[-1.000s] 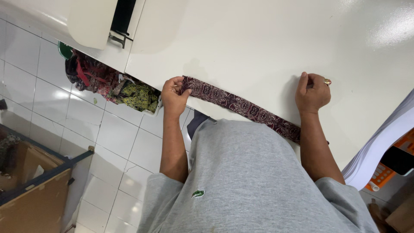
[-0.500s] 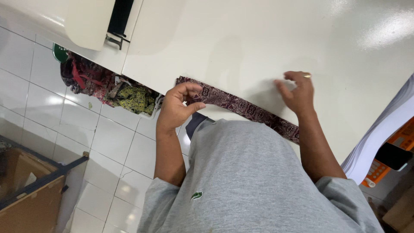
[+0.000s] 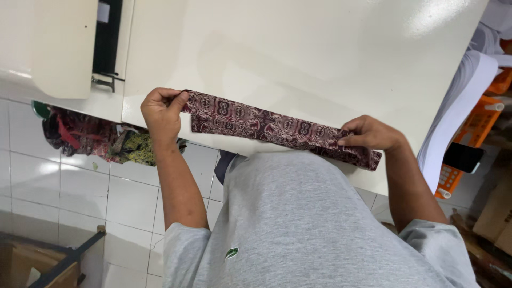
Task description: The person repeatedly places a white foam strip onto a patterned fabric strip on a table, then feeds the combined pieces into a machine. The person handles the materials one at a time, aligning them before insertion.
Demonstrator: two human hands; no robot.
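- L hand [image 3: 161,113] was closed, thumb + fingers pinching one end of a long patterned maroon fabric strip [image 3: 269,127]; looked like the pinch kept that end flat and taut.
- R hand [image 3: 369,134] was closed too, fingertips pressing/pinching the strip near its other end; a short bit of strip stuck out past the hand toward the table edge.
- Strip lay stretched betw. both hands along the near edge of the cream table [image 3: 320,58], just in front of the person's grey shirt [image 3: 298,224] — prob. held at both ends so it stayed straight, w/o sagging.
- Table top was smooth, glossy, w/ light glare; a pale sewing machine body [image 3: 53,48] sat at the far left of it.
- Below table, left: pile of mixed colourful fabric scraps [image 3: 96,141] on white tiled floor [image 3: 80,192].
- Right side: stack of white material [image 3: 458,106], orange plastic crate [image 3: 469,144], a dark phone [image 3: 463,157].
- Bottom left: cardboard box [image 3: 21,266], partly cut off.
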